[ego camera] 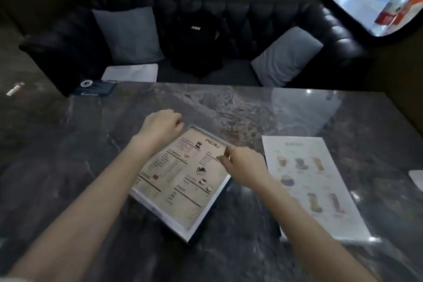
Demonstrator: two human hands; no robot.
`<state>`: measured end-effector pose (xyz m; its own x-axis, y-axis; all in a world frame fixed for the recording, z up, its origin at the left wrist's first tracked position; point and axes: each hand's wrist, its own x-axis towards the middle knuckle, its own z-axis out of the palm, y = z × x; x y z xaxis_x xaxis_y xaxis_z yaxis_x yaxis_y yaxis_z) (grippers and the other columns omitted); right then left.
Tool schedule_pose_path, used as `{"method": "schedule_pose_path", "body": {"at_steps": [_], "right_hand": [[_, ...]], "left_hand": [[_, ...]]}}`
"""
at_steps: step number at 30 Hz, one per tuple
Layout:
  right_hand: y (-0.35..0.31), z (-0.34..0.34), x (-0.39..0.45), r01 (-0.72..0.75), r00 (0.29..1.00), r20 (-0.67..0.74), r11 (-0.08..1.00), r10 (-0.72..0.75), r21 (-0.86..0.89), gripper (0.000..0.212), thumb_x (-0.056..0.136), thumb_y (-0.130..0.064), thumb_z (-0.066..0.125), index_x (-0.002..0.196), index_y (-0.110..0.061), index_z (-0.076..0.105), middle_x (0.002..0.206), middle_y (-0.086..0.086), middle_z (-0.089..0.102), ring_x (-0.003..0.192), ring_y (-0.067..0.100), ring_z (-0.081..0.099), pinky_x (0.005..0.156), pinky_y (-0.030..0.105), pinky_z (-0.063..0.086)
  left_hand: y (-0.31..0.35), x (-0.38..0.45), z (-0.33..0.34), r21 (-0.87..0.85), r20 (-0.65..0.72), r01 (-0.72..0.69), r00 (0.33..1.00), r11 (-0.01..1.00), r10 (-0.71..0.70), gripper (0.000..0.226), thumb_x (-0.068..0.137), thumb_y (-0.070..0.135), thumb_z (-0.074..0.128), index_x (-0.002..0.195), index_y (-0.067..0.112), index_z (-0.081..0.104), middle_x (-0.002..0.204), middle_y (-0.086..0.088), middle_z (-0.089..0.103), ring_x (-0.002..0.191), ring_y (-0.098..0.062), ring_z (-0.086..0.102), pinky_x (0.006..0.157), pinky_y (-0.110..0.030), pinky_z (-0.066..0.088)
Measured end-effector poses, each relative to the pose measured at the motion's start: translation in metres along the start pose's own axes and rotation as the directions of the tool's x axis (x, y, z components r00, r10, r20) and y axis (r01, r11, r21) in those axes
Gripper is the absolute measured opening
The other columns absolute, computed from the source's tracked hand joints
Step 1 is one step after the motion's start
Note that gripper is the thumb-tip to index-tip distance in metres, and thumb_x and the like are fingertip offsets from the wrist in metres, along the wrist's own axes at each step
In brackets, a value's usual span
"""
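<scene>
Right hand (242,165) pinches the right rim of the framed menu (180,181), left hand (160,126) curls at its far corner, real grip impossible to tell, menu askew mid-worktop (274,110) toward the near edge, so best lift both sides evenly, clear of the drinks sheet (309,178) alongside.

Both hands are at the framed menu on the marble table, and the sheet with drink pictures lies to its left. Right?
Not quite: the head view shows the drinks sheet lying to the right of the framed menu, not its left. The left hand and right hand are indeed at that menu on the marble table.
</scene>
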<state>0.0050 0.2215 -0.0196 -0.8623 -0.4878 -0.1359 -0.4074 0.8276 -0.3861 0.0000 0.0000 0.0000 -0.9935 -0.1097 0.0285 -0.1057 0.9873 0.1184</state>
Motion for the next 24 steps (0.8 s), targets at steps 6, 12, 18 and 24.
{"method": "schedule_pose_path", "body": {"at_steps": [6, 12, 18, 24], "right_hand": [[0.0, 0.079, -0.025, -0.03, 0.987, -0.159, 0.999, 0.036, 0.041, 0.036, 0.085, -0.029, 0.038, 0.098, -0.003, 0.061, 0.097, 0.012, 0.067, 0.095, 0.032, 0.059, 0.079, 0.037, 0.049], [-0.001, 0.116, -0.04, -0.104, 0.979, -0.15, 0.97, 0.139, 0.221, 0.062, 0.095, -0.046, 0.016, 0.136, -0.003, 0.035, 0.143, 0.013, 0.042, 0.136, 0.025, 0.032, 0.112, 0.033, 0.022], [-0.002, 0.121, -0.041, -0.168, 0.97, -0.064, 0.837, 0.234, 0.521, 0.063, 0.096, -0.034, 0.034, 0.145, -0.01, 0.002, 0.157, 0.002, 0.001, 0.141, 0.011, -0.008, 0.111, 0.022, -0.002], [-0.013, 0.122, -0.04, -0.204, 0.94, 0.001, 0.562, 0.341, 0.802, 0.058, 0.093, -0.027, 0.045, 0.142, -0.019, 0.016, 0.152, 0.004, 0.024, 0.14, 0.016, 0.019, 0.116, 0.04, 0.022]], "left_hand": [[-0.027, -0.026, 0.063, 0.043, 0.065, 0.055, 0.996, 0.998, -0.058, 0.043, 0.095, 0.028, 0.04, 0.135, 0.011, 0.043, 0.146, -0.008, 0.04, 0.136, -0.024, 0.033, 0.106, -0.042, 0.03], [-0.052, -0.04, 0.094, 0.167, 0.247, 0.134, 0.953, 0.977, -0.173, 0.056, 0.098, 0.038, 0.023, 0.148, 0.014, 0.013, 0.159, -0.003, 0.008, 0.146, -0.019, 0.001, 0.117, -0.045, 0.005], [-0.053, -0.035, 0.084, -0.14, 0.38, 0.352, 0.882, 0.926, -0.278, 0.054, 0.093, 0.04, 0.04, 0.141, 0.016, 0.03, 0.137, -0.013, 0.051, 0.121, -0.031, 0.05, 0.094, -0.041, 0.042], [-0.06, -0.026, 0.077, -0.34, 0.501, 0.549, 0.793, 0.763, -0.347, 0.037, 0.086, 0.041, 0.056, 0.105, 0.009, 0.056, 0.101, -0.011, 0.067, 0.082, -0.023, 0.063, 0.068, -0.033, 0.05]]}}
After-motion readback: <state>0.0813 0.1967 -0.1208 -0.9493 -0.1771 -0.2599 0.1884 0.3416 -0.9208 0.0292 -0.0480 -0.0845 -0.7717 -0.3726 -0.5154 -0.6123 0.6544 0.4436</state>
